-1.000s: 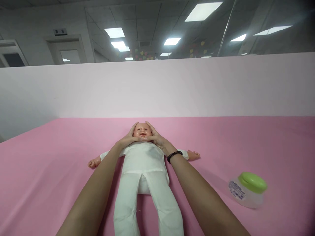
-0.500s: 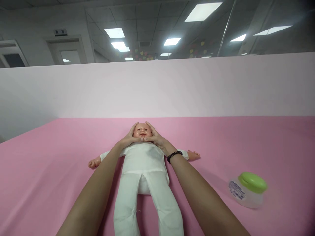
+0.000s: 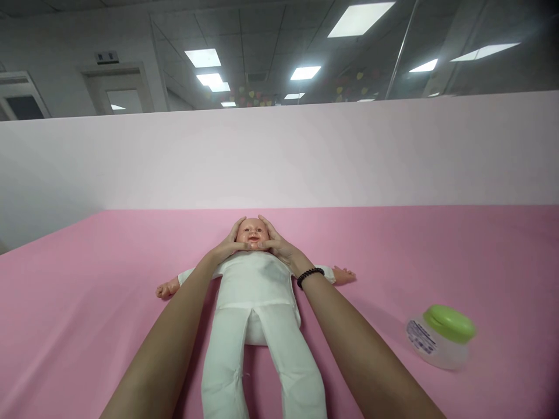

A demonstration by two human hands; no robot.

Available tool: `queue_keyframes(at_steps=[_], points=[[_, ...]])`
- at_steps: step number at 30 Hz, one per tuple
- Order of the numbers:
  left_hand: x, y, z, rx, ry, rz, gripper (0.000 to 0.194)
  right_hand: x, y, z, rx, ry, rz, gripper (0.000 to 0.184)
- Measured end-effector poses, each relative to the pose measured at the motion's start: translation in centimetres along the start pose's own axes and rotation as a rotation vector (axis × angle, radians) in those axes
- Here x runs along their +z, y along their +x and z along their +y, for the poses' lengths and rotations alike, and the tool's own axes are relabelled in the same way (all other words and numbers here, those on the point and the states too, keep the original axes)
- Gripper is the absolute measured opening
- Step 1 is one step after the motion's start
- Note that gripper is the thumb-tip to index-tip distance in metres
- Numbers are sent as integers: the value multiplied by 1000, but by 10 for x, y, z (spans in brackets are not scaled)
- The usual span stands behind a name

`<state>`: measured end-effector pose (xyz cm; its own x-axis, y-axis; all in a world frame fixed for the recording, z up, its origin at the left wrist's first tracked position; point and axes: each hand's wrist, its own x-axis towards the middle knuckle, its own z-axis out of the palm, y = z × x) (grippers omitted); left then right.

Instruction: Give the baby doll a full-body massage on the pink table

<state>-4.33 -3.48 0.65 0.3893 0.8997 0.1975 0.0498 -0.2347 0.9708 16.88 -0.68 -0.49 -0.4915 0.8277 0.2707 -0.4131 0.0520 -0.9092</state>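
Your left hand [image 3: 225, 247] and right hand [image 3: 279, 243] are cupping the head [image 3: 252, 233] of a bald vinyl baby doll in a white cloth suit [image 3: 257, 291], one on each side, fingers nearly meeting below the mouth. Doll is lying on its back, arms out, on a pink sheet [image 3: 87, 302], between your forearms. Black beaded bracelet [image 3: 311, 277] is circling your right wrist. Round translucent plastic jar [image 3: 441, 343] with a green lid [image 3: 449, 323] is sitting well off to your right, apparently tilted. Lid is closed, no hand on it. Doll's suit is on.
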Motion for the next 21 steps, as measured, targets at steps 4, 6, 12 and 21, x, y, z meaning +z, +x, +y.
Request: queue_keyframes(at_steps=[4,6,12,21], points=[[3,-1,4,-14,37,21,104,1,-2,-2,-5,-5,9,41],[4,-2,6,-20,45,17,108,2,-4,-4,-2,-11,13,44],[4,3,1,-22,28,41,117,6,-10,-5,36,-14,-8,100],[0,4,-3,-23,-14,19,110,9,-5,-3,78,14,-9,114]])
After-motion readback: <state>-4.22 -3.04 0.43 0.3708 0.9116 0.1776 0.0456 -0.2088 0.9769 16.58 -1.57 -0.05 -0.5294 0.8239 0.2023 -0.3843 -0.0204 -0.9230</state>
